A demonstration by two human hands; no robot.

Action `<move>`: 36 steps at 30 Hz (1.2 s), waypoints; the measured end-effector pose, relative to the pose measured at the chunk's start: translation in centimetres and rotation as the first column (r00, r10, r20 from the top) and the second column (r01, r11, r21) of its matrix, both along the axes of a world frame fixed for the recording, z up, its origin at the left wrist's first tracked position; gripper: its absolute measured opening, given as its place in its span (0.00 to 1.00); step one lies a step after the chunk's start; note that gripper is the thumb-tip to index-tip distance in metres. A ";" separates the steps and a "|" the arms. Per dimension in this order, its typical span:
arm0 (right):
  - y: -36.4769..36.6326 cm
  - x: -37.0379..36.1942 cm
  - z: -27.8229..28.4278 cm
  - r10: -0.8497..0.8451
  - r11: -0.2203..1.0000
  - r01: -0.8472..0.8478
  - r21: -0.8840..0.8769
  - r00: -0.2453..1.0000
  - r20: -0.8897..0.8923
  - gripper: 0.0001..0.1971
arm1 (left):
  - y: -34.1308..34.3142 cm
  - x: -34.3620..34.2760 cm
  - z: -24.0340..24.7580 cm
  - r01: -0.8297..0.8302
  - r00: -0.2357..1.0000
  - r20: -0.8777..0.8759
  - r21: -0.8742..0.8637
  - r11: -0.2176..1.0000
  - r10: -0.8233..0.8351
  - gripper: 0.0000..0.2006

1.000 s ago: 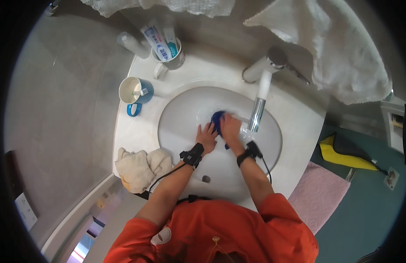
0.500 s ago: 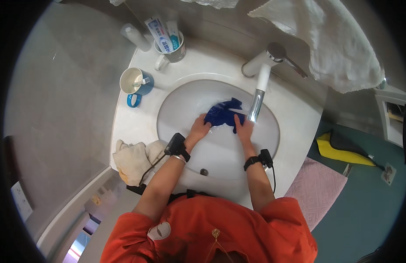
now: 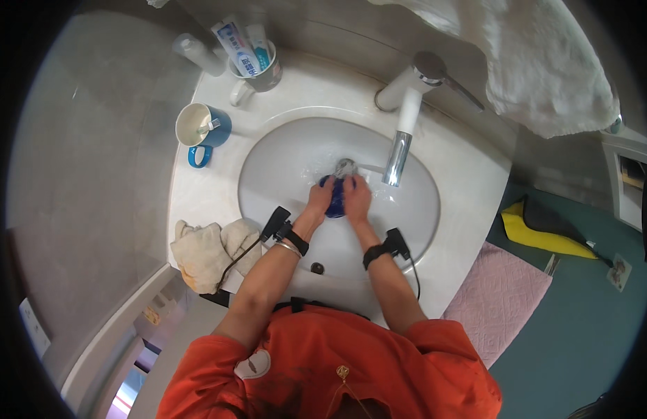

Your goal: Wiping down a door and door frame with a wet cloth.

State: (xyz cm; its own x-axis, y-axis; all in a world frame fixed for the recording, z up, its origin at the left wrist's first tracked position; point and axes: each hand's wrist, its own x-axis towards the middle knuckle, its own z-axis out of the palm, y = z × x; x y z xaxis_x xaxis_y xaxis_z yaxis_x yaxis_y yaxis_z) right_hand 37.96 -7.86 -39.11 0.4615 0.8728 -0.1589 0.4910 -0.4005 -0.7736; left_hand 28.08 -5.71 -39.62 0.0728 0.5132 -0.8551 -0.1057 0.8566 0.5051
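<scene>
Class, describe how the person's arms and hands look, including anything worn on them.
The sleeves are short and orange-red. The left hand and right hand are gloveless. Each wrist has a black strap, a boxy black device and a thin dark cable; the left also has a shiny bangle.

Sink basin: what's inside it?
The sink basin has a dark blue cloth gripped between left hand and right hand, a round metal drain just beyond, and running water. The hands cover parts of the cloth; the surface under it is hidden.
</scene>
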 end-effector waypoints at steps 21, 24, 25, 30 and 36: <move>0.5 -2.2 0.7 -0.058 0.998 0.058 -0.005 0.984 -0.166 0.14 | 0.1 -1.3 -1.1 -0.080 0.993 0.087 -0.058 0.995 0.085 0.17; 1.4 2.9 -3.4 -0.127 0.992 0.128 -0.018 0.990 0.058 0.18 | 0.0 0.7 1.3 -0.082 0.995 0.066 0.128 0.988 0.074 0.18; 1.6 3.9 -3.3 -0.120 0.993 0.121 -0.018 0.992 0.046 0.18 | 0.2 0.2 1.4 -0.020 1.000 -0.006 0.139 0.990 0.021 0.19; 1.1 3.8 -4.0 0.136 0.990 -0.118 -0.081 0.954 0.268 0.21 | 1.2 -1.3 1.2 0.068 0.970 -0.241 0.132 0.989 -0.035 0.22; -0.4 -4.4 2.3 0.374 0.914 -0.320 0.250 0.902 -0.214 0.14 | 2.5 -4.3 -1.1 -0.122 0.847 0.485 -0.222 0.967 0.218 0.25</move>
